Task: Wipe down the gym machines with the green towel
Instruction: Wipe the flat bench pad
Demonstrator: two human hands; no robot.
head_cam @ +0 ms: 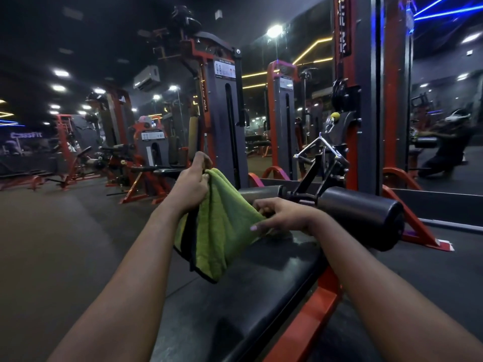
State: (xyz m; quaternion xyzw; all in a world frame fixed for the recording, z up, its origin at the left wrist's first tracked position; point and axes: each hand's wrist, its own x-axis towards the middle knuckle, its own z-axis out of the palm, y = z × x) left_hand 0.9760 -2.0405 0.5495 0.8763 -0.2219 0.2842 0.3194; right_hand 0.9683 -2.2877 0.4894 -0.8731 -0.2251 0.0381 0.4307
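The green towel (219,231) with a dark edge hangs folded between both hands, above the black padded seat (248,288) of a red-framed machine. My left hand (192,184) grips the towel's top corner, raised above the seat. My right hand (282,216) pinches the towel's right side, low and close to the seat pad. Just beyond it lies a black roller pad (363,215) on a dark bar.
A red and grey weight-stack tower (366,100) stands right behind the roller, with a chrome cable handle (317,147) hanging near it. More red machines (222,113) line the left and middle. A mirror wall (444,126) is at right. Dark rubber floor (65,244) spreads left.
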